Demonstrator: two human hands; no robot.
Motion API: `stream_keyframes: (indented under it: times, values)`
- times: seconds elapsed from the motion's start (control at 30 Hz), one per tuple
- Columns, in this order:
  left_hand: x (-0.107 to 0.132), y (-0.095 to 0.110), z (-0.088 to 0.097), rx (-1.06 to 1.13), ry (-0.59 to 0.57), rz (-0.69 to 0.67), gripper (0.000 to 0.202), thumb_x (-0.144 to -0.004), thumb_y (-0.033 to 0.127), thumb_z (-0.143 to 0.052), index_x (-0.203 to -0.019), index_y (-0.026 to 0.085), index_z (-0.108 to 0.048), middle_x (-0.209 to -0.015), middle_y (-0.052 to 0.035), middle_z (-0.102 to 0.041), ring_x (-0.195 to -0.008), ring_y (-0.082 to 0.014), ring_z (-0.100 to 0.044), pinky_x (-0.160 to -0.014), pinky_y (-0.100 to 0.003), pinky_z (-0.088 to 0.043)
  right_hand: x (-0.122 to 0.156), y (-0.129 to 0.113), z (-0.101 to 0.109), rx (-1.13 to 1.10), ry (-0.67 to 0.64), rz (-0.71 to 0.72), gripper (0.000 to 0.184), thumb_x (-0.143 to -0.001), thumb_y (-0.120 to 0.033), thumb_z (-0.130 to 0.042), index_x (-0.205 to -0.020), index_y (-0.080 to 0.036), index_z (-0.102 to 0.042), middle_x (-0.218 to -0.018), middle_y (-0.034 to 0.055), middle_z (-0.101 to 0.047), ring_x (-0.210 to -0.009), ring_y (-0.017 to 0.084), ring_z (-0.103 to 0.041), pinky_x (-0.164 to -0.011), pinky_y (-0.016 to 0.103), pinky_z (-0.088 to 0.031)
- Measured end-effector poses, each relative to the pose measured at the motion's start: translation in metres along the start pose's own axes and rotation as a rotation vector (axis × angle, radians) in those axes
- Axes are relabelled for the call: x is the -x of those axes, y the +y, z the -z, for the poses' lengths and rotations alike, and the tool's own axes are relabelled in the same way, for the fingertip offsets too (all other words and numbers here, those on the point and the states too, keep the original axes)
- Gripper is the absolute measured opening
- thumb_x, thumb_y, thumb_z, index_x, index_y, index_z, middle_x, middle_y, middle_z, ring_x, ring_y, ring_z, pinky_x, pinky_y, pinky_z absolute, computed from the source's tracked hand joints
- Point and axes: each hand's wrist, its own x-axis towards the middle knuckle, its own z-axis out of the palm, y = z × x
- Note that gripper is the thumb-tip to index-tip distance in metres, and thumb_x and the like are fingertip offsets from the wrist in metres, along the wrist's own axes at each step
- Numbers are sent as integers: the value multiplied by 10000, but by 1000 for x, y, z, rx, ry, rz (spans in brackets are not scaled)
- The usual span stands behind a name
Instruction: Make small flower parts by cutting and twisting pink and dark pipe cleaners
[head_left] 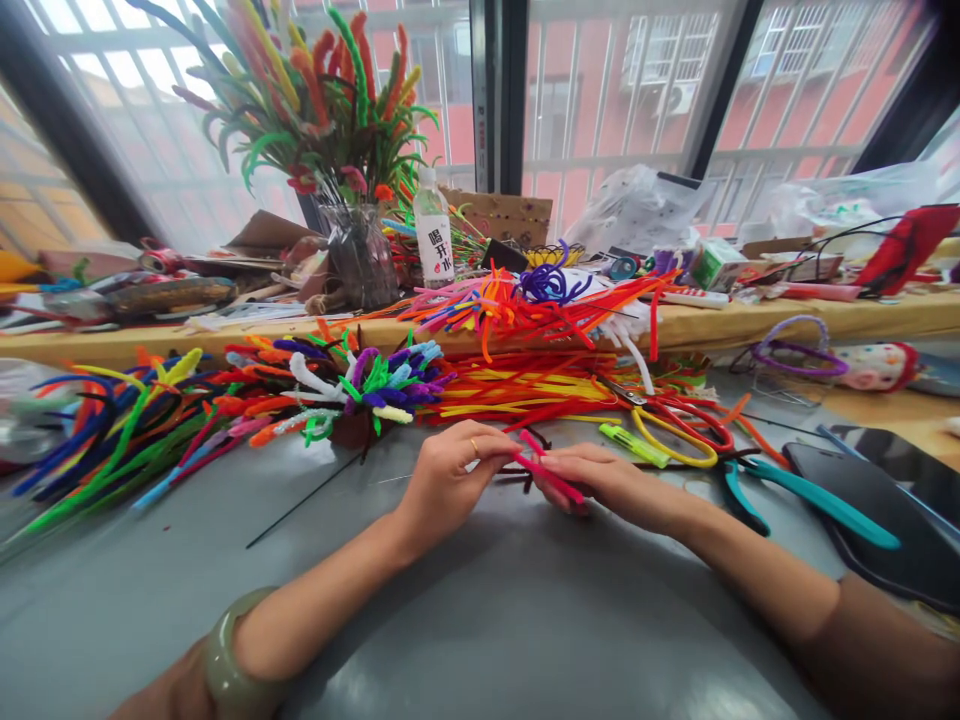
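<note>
Bright pink pipe cleaners [553,474] are held between my two hands above the grey table [465,610]. My left hand [454,475], with a ring on one finger, pinches their left end between thumb and fingertips. From the other side my right hand [600,478] closes around their middle and lower part, its fingers partly hiding them. Dark brown pipe cleaners [517,474] show just behind the pink ones; whether they are held too, I cannot tell. Right of my right hand lie pliers with teal handles [825,500].
Bundles of coloured pipe cleaners [360,385] line the table's far side. A yellow-green marker [634,445] and yellow-handled scissors [675,440] lie past my right hand. Dark phones [870,510] rest at the right. On the ledge stand a bottle [433,230] and a glass vase [364,255].
</note>
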Motion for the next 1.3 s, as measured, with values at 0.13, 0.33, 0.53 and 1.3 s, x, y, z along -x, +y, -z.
stream_keyframes:
  times: [0.13, 0.33, 0.53, 1.3]
  values:
    - [0, 1, -1, -14, 42, 52, 146, -765, 142, -558, -850, 165, -675, -788, -57, -674, -735, -140, -608, -675, -251, -486, -2, 4, -3, -170, -6, -13, 356, -838, -339, -332, -548, -155, -425, -551, -6, -403, -510, 90, -364, -492, 228, -276]
    - [0, 4, -2, -53, 32, 104, 146, -762, 156, -560, -838, 171, -684, -765, -49, -685, -704, -139, -620, -646, -240, -494, -3, 4, -6, -122, 15, -83, 344, -832, -327, -334, -569, -150, -467, -595, 7, -469, -521, 90, -407, -494, 218, -303]
    - [3, 0, -3, -226, 10, -34, 179, -773, 127, -527, -871, 164, -672, -787, -49, -687, -715, -137, -613, -658, -246, -496, -6, 2, -10, -239, -15, -141, 328, -835, -368, -354, -789, -133, -577, -677, 33, -574, -551, 103, -513, -497, 214, -356]
    - [-1, 3, -1, -61, -133, 151, 186, -766, 165, -549, -904, 167, -674, -801, -56, -691, -720, -144, -617, -660, -244, -471, -4, 1, -9, -472, -55, -238, 306, -815, -430, -458, -753, -135, -515, -514, -83, -177, -444, 46, -102, -398, 194, -78]
